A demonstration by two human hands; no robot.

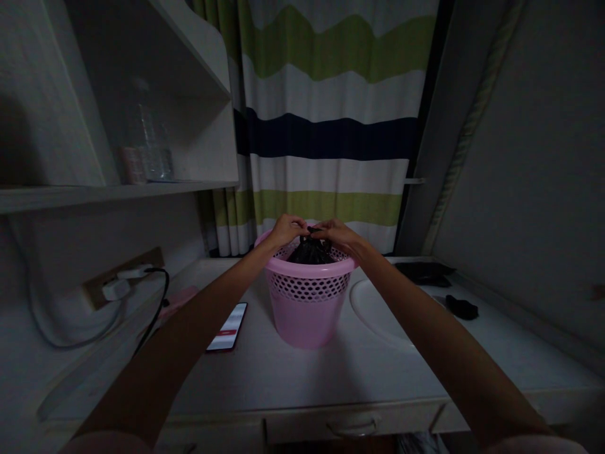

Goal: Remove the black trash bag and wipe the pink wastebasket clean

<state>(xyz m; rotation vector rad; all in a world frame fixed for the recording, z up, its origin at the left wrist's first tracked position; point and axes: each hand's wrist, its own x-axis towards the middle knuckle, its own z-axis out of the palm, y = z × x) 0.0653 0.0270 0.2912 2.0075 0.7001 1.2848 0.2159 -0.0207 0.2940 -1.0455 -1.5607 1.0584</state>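
Note:
A pink plastic waste basket (307, 315) with a band of holes below its rim stands upright on the white desk. Inside it sits a black plastic bag (311, 251), its top gathered together above the rim. My left hand (289, 229) pinches the gathered top of the bag from the left. From the right, my right hand (338, 232) grips the same gathered plastic, with the fingertips of both hands close together. The exact shape of the gathered part is hard to make out in the dim light.
Left of the basket lies a phone (228, 328) with a lit screen. A round white lid (378, 309) is at the right, partly behind my forearm. Beyond it lie a flat black item (423, 273) and a small black bundle (462, 308). Plugs (116, 289) and cables run along the left wall.

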